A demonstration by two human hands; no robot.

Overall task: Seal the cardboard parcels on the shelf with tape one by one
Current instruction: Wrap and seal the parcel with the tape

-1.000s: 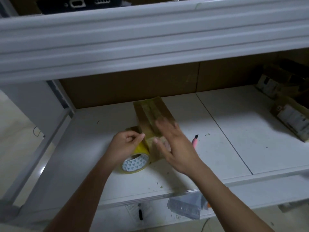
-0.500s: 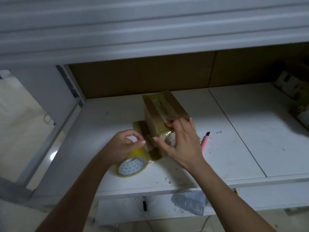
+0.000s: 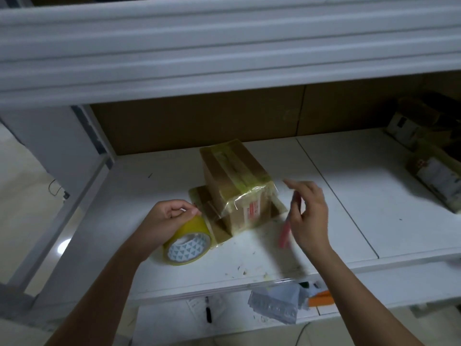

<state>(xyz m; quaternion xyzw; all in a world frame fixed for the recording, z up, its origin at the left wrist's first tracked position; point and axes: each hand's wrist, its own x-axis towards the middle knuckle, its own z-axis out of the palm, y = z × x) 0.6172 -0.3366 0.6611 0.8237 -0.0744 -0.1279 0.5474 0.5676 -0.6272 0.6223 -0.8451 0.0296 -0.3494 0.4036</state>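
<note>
Taping the parcel on the white shelf (image 3: 349, 196)

The cardboard parcel (image 3: 234, 186) sits mid-frame, long axis running up-left. Left hand (image 3: 164, 221) grips the tape roll (image 3: 187, 243) lower left; right hand (image 3: 309, 213) pinches the pink cutter (image 3: 285, 233), nearer the stretched tape.

The parcel (image 3: 234, 186) stood on the shelf (image 3: 349, 196) near its middle, with the tape roll (image 3: 187, 242) on the shelf just before it to the left, under the left hand (image 3: 169, 221). The right hand (image 3: 308, 213) was just right of the parcel, with the cutter (image 3: 285, 233) beside its palm. More parcels (image 3: 434, 176) lay at the far right, and a bag (image 3: 274, 304) lay on the lower level before the shelf's front edge.
</note>
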